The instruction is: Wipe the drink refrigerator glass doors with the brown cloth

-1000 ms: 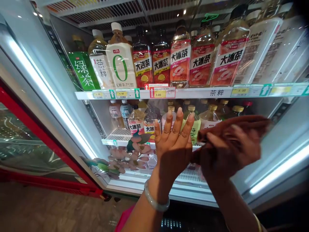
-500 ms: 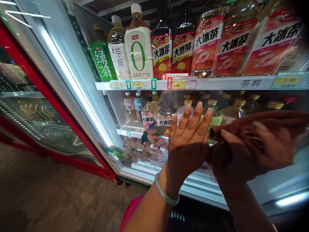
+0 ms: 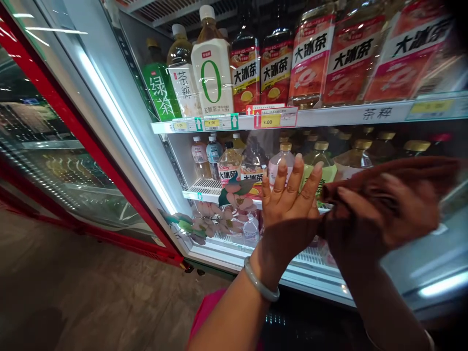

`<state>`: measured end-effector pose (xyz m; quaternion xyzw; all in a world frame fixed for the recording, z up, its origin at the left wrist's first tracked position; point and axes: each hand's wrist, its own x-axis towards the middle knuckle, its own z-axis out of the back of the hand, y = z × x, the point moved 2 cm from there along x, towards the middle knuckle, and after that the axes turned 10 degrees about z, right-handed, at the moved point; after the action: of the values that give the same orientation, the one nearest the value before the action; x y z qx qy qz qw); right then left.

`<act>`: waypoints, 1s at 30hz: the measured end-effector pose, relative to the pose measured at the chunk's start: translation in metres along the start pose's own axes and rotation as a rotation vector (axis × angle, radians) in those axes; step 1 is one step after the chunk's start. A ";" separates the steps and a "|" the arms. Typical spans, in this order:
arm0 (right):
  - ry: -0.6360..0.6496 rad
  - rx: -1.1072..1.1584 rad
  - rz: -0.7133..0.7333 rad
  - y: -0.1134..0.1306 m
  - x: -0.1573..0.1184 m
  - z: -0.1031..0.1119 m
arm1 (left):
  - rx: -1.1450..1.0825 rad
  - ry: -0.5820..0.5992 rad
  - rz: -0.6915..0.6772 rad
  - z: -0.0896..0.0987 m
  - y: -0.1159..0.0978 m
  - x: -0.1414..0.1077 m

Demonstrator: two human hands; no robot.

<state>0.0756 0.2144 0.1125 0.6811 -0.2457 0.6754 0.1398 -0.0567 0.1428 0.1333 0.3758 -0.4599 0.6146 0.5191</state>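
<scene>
My left hand [image 3: 290, 209], with a pale bangle at its wrist, is spread flat against the glass door [image 3: 310, 146] of a drinks cooler, fingers apart and nothing in it. Just to its right, my right hand [image 3: 405, 214] grips a bunched brown cloth [image 3: 420, 173] close to the glass, its fingers curled over the folds. Part of the cloth is in shadow. A flower decal [image 3: 234, 197] lies on the glass left of my left hand.
Behind the glass, tea bottles [image 3: 212, 68] line the upper shelf [image 3: 325, 115], with smaller bottles [image 3: 228, 163] below. A red-framed cooler door [image 3: 109, 178] stands at the left above the brown floor [image 3: 109, 292].
The view has shifted a little, so the shelves sit slightly right and higher at the left. My left hand appears slightly further right; my right hand still grips the cloth.
</scene>
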 end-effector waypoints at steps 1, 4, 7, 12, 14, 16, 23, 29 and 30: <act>-0.036 -0.047 0.065 0.005 0.005 0.000 | -0.007 -0.005 0.007 -0.002 -0.001 -0.004; -0.086 -0.116 0.181 0.000 0.016 0.006 | -0.029 -0.014 -0.002 -0.007 0.000 -0.016; -0.071 -0.157 0.093 -0.015 0.011 0.016 | -0.039 -0.002 -0.033 -0.009 0.006 -0.029; -0.025 -0.170 0.024 0.009 -0.027 0.015 | -0.005 0.063 -0.056 -0.010 0.014 -0.045; 0.031 -0.151 0.064 0.026 -0.036 0.009 | 0.004 0.069 -0.048 -0.010 0.014 -0.047; 0.098 -0.121 0.132 0.033 -0.036 0.007 | 0.000 0.076 -0.032 -0.010 0.012 -0.048; 0.092 -0.170 0.116 -0.023 -0.017 0.040 | -0.024 0.116 0.047 -0.014 0.003 -0.049; 0.089 -0.192 0.016 0.002 -0.037 0.033 | 0.043 0.041 0.074 -0.033 -0.019 -0.054; 0.126 -0.174 0.053 0.009 -0.042 0.031 | 0.051 0.016 0.083 -0.035 -0.022 -0.055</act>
<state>0.0988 0.1965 0.0683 0.6158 -0.3121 0.6964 0.1959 -0.0246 0.1612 0.0754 0.3644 -0.4552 0.6503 0.4870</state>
